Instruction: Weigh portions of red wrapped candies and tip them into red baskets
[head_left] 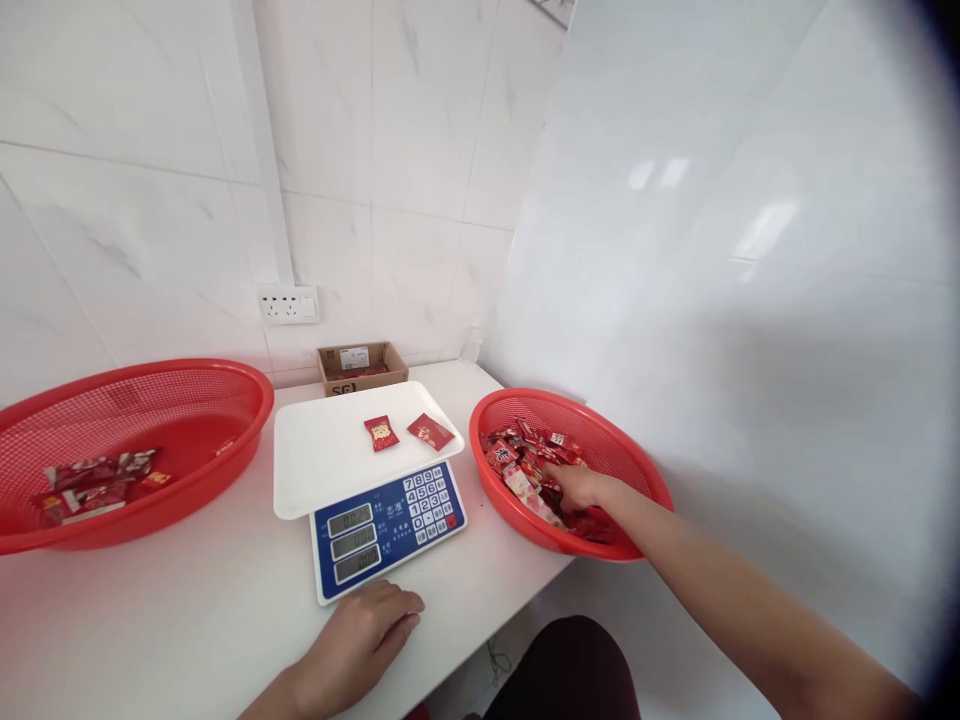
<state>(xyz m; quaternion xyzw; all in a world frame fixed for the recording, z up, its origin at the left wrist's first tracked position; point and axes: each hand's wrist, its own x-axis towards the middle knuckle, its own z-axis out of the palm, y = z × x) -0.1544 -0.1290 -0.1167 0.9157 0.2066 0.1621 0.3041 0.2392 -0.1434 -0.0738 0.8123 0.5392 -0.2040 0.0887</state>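
Note:
My right hand [574,487] reaches into the right red plastic basket [645,470], down among many small red wrapped packets [529,475]. Its fingertips are hidden by the packets, so a grip cannot be made out. My left hand [367,640] rests on the white table just below the digital scale [397,525], its fingers loosely curled and no object visible in them. On the scale's white tray [322,450] lie a red packet with a pale picture [382,433] and, to its right, a flat red packet [431,432].
Another red basket [255,400] at the left holds a few packets [101,485]. A small open cardboard box [362,367] stands behind the scale, near a clear bottle [471,345]. A wall socket [289,304] is above. The table's front edge runs below the right basket.

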